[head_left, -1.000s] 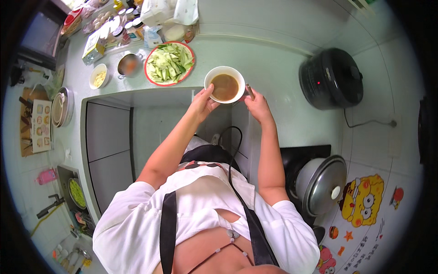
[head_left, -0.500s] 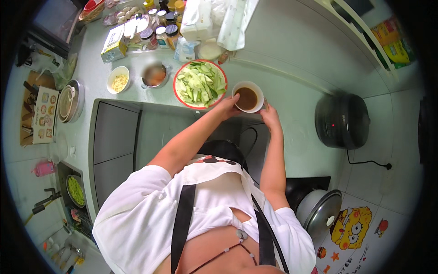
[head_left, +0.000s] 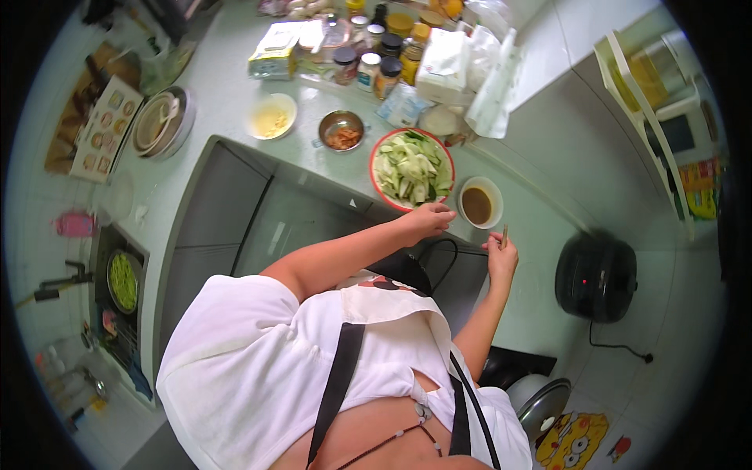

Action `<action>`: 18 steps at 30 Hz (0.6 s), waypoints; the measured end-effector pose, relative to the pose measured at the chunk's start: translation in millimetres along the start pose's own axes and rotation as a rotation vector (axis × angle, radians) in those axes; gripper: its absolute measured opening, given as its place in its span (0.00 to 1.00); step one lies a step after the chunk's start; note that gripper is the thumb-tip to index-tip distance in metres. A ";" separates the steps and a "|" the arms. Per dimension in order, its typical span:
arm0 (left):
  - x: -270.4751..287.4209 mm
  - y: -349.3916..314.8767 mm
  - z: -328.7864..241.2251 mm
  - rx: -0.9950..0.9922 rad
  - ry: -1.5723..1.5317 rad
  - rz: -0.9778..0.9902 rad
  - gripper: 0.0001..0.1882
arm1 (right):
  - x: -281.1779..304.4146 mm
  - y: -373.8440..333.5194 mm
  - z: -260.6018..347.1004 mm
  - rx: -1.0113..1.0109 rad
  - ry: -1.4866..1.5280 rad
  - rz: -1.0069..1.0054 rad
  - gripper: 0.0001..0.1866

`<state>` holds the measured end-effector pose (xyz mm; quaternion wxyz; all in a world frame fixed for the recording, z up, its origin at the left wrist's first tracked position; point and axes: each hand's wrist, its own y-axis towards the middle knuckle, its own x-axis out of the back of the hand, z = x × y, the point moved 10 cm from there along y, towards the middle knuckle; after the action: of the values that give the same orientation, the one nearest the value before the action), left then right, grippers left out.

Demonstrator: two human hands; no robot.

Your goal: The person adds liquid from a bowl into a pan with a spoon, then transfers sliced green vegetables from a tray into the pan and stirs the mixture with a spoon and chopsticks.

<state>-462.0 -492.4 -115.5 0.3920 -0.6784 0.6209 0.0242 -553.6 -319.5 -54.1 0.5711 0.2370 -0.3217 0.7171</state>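
Observation:
A white bowl [head_left: 491, 188] of brown sauce stands on the counter, just right of a red-rimmed plate [head_left: 374, 182] heaped with sliced green vegetable [head_left: 411, 166]. My left hand [head_left: 429, 220] hovers at the plate's near edge, left of the bowl and apart from it, fingers loosely bent with nothing in them. Close to the bowl's near right side, my right hand [head_left: 502, 252] grips thin wooden chopsticks [head_left: 505, 233]. They show almost end-on, so I cannot tell whether it is one or a pair.
Left of the plate sit a metal bowl of reddish bits [head_left: 342, 131] and a bowl of chopped pale-yellow pieces [head_left: 272, 117]. Jars [head_left: 368, 72] and bags line the back. A black rice cooker [head_left: 597, 276] is at right, a lidded pot [head_left: 540, 403] nearer me.
Both hands have let go of the sauce bowl, which now stands on the counter. They have drawn back toward me, and the view has turned and shifted.

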 end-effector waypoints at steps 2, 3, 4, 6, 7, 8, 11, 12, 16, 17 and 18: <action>17.1 -33.1 -25.3 -0.135 -0.015 -0.054 0.26 | -14.5 -13.1 38.0 0.083 -0.012 0.076 0.10; 27.2 -51.5 -34.9 -0.203 -0.024 -0.090 0.26 | -24.4 -22.5 56.6 0.127 -0.019 0.120 0.09; 43.5 -69.9 -41.2 -0.244 -0.038 -0.174 0.22 | -33.8 -32.9 79.3 0.215 0.018 0.144 0.09; 80.2 -105.9 -42.7 -0.344 -0.108 -0.288 0.20 | -61.4 -49.7 109.0 0.279 0.088 0.238 0.09; 99.2 -129.2 -37.5 -0.389 -0.147 -0.353 0.19 | -79.6 -61.8 120.0 0.305 0.121 0.296 0.10; 119.1 -153.5 -29.4 -0.380 -0.170 -0.440 0.15 | -100.5 -76.2 129.7 0.318 0.180 0.382 0.10; 159.4 -213.1 -13.9 -0.405 -0.178 -0.615 0.15 | -148.3 -106.5 137.3 0.300 0.342 0.502 0.11; 171.9 -234.8 -8.4 -0.431 -0.198 -0.659 0.14 | -166.0 -120.1 145.6 0.304 0.312 0.555 0.12; 214.1 -310.4 13.5 -0.505 -0.307 -0.817 0.12 | -230.8 -175.8 192.3 0.415 0.255 0.803 0.11; 225.0 -327.4 14.9 -0.532 -0.324 -0.844 0.12 | -238.8 -190.5 210.7 0.443 0.262 0.829 0.11; 235.7 -342.0 18.0 -0.551 -0.343 -0.864 0.12 | -244.8 -204.7 226.4 0.464 0.266 0.849 0.11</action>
<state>-105.5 -703.2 -78.8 0.2694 -0.9360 0.1830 0.1334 -303.3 -619.7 -34.2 0.1973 0.1124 -0.1462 0.9628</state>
